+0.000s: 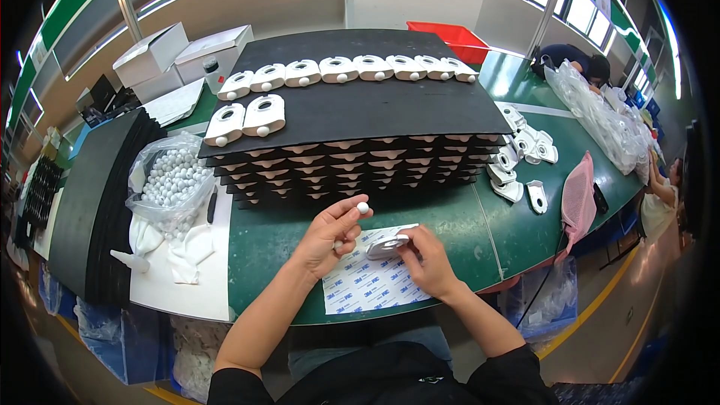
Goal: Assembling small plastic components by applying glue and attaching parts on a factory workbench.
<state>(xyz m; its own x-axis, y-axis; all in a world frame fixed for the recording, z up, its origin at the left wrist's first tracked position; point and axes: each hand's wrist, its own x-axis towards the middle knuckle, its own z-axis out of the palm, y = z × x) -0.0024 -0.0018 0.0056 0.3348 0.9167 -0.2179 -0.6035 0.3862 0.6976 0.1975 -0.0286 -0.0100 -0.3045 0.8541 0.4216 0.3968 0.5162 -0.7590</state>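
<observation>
Between the fingertips of my left hand (330, 236) is a small white ball (363, 208); a second white ball (338, 245) shows lower down, against the curled fingers. My right hand (427, 262) grips a flat white plastic part (385, 247) by its right end, tilted over a white sheet with blue print (367, 291). The ball and the part are apart. Ahead, similar white parts (264, 115), each with a white ball at its near end, stand in two rows on a black board (360, 109), the top one of a stack with more parts between its layers.
An open plastic bag of white balls (176, 180) sits at left, beside a pile of black boards (101, 202). Loose white parts (534, 145) and a pink mesh pouch (577, 195) lie at right. Behind are a red bin (450, 39) and a person bent over plastic bags (600, 116).
</observation>
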